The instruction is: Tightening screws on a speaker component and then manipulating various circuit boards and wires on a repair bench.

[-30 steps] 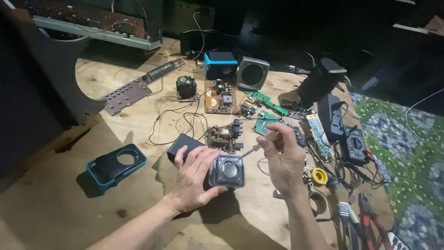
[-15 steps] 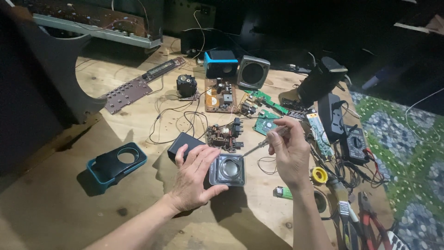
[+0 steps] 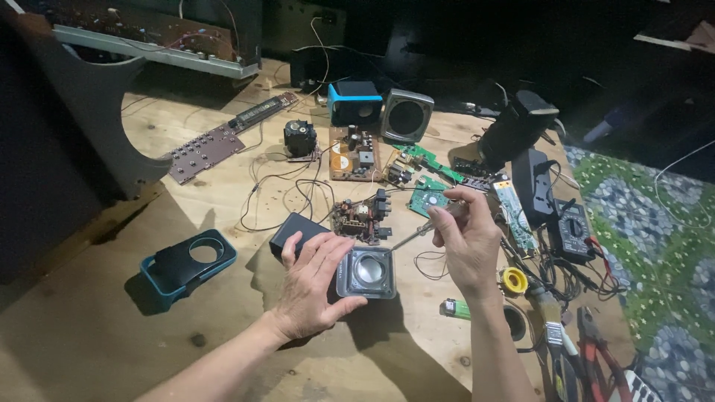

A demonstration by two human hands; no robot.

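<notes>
The left hand (image 3: pixel 316 286) lies flat and curled over a small black speaker box with a square silver-rimmed front and round metal cone (image 3: pixel 365 272), fingers spread across its top and thumb pressed to the lower front edge, pinning it to the bare plywood tabletop (image 3: pixel 112 350) just below the middle of the frame. The right hand (image 3: pixel 465 238) is closed around the handle of a thin metal-shafted screwdriver (image 3: pixel 408 237), whose tip points down and left to the upper right corner of the silver front, about touching it. The step in hand looks like working a fastener or seam at that corner; the next move would call for keeping the box steady while the tip stays seated. Just above the box sits a brown circuit board crowded with dark components (image 3: pixel 362 216), black wires trailing up and left from it. Further up are a blue-edged speaker cube (image 3: pixel 354 103) and a grey speaker grille (image 3: pixel 407 116). At left centre lies a teal-rimmed black casing with a round hole (image 3: pixel 188 264). To the right are a yellow solder reel (image 3: pixel 514 280), a green lighter (image 3: pixel 454 307) and a black multimeter (image 3: pixel 570 229).
</notes>
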